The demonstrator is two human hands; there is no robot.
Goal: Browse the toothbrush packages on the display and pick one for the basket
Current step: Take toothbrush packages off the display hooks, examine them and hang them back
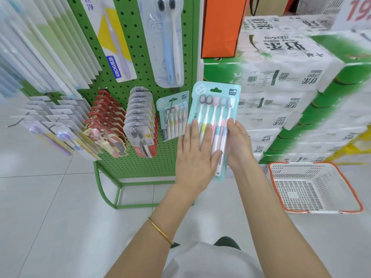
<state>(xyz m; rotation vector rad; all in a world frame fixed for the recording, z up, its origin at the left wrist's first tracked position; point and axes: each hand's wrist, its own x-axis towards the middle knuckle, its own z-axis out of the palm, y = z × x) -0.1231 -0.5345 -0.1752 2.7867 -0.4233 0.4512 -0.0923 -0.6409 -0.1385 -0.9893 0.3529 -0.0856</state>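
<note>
One package (215,105) between left hand (195,155) and right hand (239,145), bare floor (217,201) toward basket (301,171).

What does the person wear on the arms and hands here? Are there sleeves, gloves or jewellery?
The left forearm and right forearm are bare, with no sleeves in view. The left hand and right hand have no gloves, and no rings show on the fingers. A thin gold bangle circles the left wrist. The right wrist carries nothing.
</note>
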